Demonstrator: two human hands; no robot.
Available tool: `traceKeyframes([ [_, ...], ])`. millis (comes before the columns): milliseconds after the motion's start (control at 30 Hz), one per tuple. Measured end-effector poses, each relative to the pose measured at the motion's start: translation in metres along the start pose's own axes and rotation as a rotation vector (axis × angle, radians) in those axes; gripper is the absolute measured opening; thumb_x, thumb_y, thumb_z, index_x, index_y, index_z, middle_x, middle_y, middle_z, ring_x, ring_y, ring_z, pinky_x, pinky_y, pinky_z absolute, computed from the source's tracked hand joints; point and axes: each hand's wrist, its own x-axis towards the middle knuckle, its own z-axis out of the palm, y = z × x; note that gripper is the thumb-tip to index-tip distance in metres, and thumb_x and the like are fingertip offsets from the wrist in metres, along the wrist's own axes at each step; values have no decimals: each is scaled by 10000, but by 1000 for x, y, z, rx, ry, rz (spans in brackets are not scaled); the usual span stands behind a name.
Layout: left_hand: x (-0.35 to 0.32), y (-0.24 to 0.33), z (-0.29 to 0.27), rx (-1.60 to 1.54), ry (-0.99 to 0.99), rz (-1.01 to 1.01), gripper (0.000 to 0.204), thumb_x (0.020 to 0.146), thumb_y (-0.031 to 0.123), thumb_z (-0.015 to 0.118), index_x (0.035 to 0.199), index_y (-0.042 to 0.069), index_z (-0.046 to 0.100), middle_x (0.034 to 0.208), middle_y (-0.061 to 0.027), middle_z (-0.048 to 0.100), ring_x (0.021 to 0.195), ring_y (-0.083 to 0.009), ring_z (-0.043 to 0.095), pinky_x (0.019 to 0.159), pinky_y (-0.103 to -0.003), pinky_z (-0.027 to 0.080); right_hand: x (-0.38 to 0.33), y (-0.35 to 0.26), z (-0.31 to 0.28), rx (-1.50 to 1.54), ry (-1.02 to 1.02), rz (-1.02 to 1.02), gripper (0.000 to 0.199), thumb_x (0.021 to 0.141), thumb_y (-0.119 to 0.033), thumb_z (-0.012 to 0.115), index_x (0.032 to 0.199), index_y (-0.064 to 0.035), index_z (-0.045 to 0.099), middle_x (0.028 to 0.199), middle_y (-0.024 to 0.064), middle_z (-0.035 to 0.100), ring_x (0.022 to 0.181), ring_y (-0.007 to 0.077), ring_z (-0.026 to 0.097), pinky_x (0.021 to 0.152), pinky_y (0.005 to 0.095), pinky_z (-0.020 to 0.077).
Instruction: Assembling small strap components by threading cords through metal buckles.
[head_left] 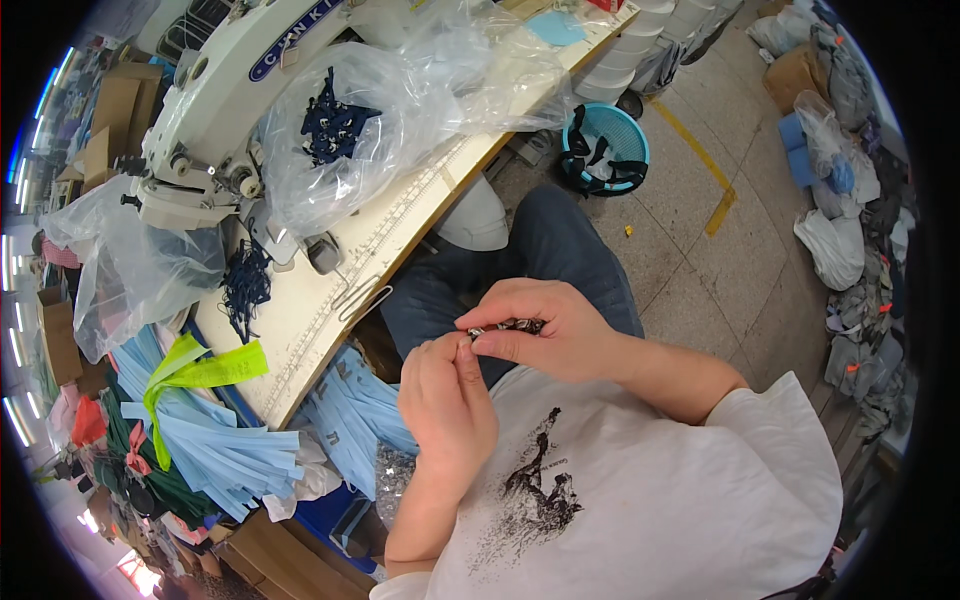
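Over my lap my two hands meet at a small, narrow thing [512,326], dark brown with shiny silvery patches, like a crinkled wrapper; its exact kind is unclear. My right hand [556,332] pinches it between thumb and fingers. My left hand [446,398] is closed at its left end, thumb against the curled fingers, which hide that end. To the left, a white sewing machine [215,120] stands on the worktable [340,270]. A tangle of dark navy straps [245,280] lies by its needle area, and more navy pieces [335,122] sit on clear plastic bags [400,100].
Light blue fabric strips [210,430] with a neon yellow band [205,370] hang at the table's left end. A turquoise basket [612,140] holding dark and white scraps stands on the floor beyond my knees. Bagged goods [835,250] line the right side.
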Motion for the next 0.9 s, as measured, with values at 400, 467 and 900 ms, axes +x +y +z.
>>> traceKeyframes([
  [400, 2, 4, -4, -20, -45, -23, 40, 885, 2, 562, 924, 10, 563, 809, -146, 587, 703, -333, 540, 609, -405, 417, 2, 3, -6, -229, 79, -170, 297, 739, -15, 762, 1027, -61, 708, 877, 71, 654, 747, 168, 631, 613, 254, 497],
  [467, 4, 5, -6, -5, -45, -11, 26, 883, 5, 568, 908, 11, 568, 795, -140, 590, 686, -328, 540, 603, -401, 417, 3, 4, -7, -248, 61, -210, 298, 736, -26, 767, 1026, -65, 711, 880, 69, 654, 743, 166, 632, 614, 253, 499],
  [900, -10, 0, 4, -277, -38, -212, 73, 914, 22, 575, 978, -10, 589, 836, -120, 606, 735, -226, 596, 666, -298, 467, -1, 5, -11, 46, 1, 11, 237, 779, 0, 737, 1012, -38, 711, 901, 52, 661, 797, 106, 611, 681, 222, 474],
])
